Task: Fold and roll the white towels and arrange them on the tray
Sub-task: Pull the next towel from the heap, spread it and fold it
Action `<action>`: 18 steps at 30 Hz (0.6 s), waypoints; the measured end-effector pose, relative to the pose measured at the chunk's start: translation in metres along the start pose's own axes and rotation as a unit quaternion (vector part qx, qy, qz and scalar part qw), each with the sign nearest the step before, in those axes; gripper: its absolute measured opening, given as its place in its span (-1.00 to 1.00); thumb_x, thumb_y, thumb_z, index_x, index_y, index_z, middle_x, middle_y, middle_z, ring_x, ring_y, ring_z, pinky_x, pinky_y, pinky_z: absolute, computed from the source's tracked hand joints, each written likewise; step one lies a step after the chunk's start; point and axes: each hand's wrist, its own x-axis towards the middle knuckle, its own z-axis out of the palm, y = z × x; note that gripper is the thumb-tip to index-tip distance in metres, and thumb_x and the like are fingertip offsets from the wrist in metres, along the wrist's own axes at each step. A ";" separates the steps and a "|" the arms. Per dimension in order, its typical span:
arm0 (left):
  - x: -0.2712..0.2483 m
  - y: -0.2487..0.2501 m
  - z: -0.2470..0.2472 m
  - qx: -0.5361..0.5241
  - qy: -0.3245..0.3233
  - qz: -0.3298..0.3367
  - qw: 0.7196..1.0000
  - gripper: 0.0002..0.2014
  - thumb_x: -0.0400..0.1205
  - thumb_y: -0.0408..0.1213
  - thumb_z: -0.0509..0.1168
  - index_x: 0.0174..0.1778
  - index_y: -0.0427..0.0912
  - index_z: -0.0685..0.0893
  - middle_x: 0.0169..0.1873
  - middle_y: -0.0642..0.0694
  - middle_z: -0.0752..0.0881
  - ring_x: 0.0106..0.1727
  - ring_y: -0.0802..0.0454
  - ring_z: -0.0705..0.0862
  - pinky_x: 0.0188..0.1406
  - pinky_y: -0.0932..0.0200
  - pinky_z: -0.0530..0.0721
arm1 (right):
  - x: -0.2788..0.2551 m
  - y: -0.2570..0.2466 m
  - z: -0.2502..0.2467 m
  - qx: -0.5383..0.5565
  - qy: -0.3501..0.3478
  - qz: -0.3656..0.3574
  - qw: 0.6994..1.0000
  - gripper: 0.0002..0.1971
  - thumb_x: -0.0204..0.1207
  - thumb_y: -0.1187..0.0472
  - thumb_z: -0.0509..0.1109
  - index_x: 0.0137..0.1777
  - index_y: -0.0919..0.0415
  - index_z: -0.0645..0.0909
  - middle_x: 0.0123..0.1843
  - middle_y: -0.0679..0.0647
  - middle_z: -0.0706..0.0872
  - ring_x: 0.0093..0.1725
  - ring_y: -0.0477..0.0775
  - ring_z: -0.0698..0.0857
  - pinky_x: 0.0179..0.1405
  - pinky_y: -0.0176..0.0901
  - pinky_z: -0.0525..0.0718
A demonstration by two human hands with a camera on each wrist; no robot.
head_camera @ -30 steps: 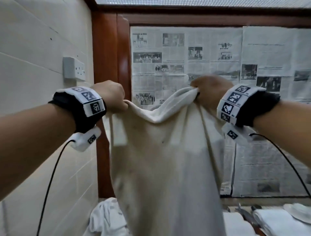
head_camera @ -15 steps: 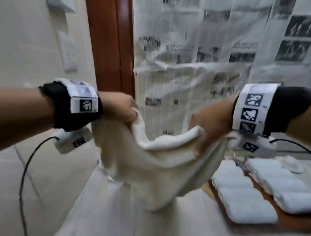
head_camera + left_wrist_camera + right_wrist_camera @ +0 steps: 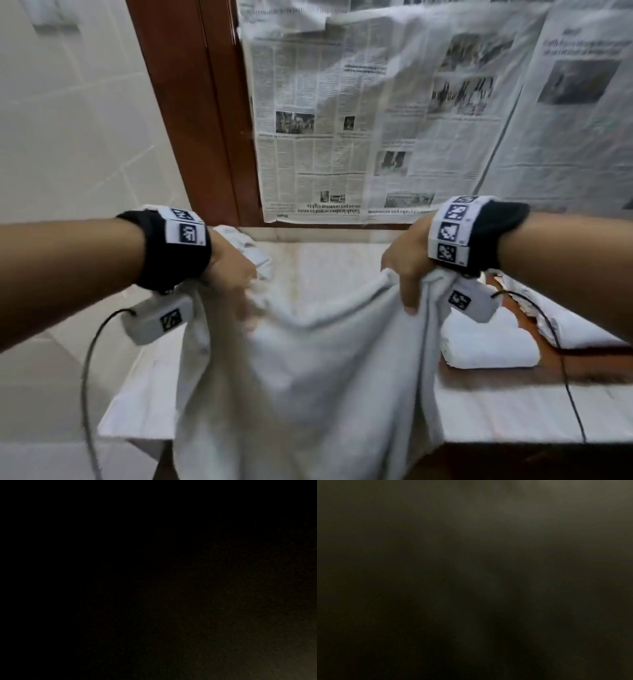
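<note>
gripping the white towel [image 3: 308, 377] by its top corners, left hand [image 3: 229, 270] and right hand [image 3: 407, 263] are holding it draped over the counter [image 3: 507, 411] edge.

Matt terry-cloth towel [image 3: 301, 377], seemingly glossy wooden tray [image 3: 534, 371], newsprint paper [image 3: 376, 113]

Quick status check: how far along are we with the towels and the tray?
Done: at least one rolled towel lies on the wooden tray. In hand: left hand and right hand grip the top edge of an unfolded white towel draped over the counter. Left: folding, rolling and placing it.
</note>
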 end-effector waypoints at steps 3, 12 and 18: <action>0.030 -0.016 -0.040 0.061 0.187 -0.073 0.978 -0.67 0.60 -0.03 0.45 -0.08 -0.29 0.76 -0.23 -0.11 0.70 -0.21 -0.04 0.62 -0.30 0.25 0.54 | 0.010 0.028 -0.019 -0.034 0.141 0.143 0.979 -0.59 0.43 0.10 0.62 0.19 0.32 0.73 -0.05 0.10 0.74 -0.12 0.06 0.67 -0.16 -0.28 0.55; -0.057 -0.048 -0.153 -0.044 0.723 -0.101 0.682 -0.84 0.54 -0.36 0.22 -0.04 -0.25 0.67 -0.12 -0.33 0.57 -0.04 -0.41 0.64 -0.14 -0.12 0.56 | -0.078 0.077 -0.117 0.013 0.681 0.222 0.698 -0.79 0.56 0.35 0.23 0.08 0.26 0.67 0.02 0.33 0.69 -0.01 0.44 0.72 -0.07 0.21 0.69; -0.021 -0.045 -0.075 -0.066 0.684 -0.005 0.727 -0.91 0.52 -0.38 0.29 -0.14 -0.20 0.69 -0.20 -0.21 0.59 -0.18 -0.23 0.58 -0.18 -0.06 0.56 | -0.036 0.054 -0.026 0.059 0.534 0.188 0.822 -0.81 0.57 0.23 0.31 0.14 0.15 0.66 0.00 0.15 0.71 -0.02 0.29 0.71 -0.15 0.02 0.63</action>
